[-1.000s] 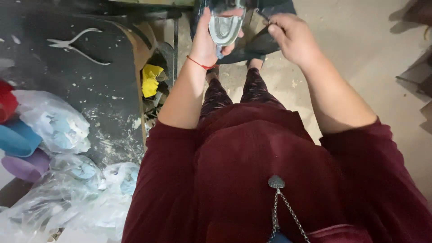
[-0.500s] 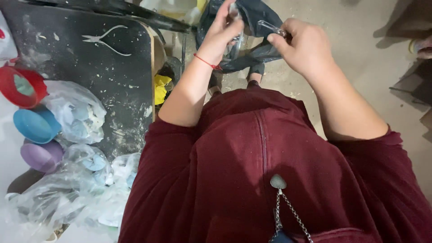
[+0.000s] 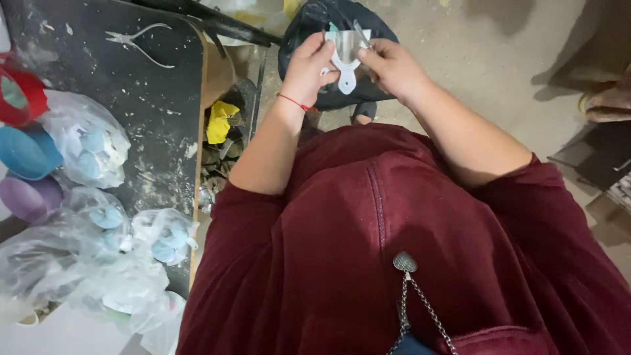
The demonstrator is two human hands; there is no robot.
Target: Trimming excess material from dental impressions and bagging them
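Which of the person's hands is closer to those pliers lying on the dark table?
Left. The left hand is up at the metal tray, on the side toward the pliers but well apart from them. The right hand grips the tray's far side, farther away.

The shiny metal spoon-shaped tray with a pale handle (image 3: 346, 56) now shows plainly, handle hanging down. Right hand (image 3: 393, 68) has moved in close, pinching its right edge, while left hand (image 3: 306, 66) now grips the left.

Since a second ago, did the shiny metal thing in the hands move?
Cannot tell: the camera itself swung. The metal tray is held by the left hand and right hand over the dark bag, as before.
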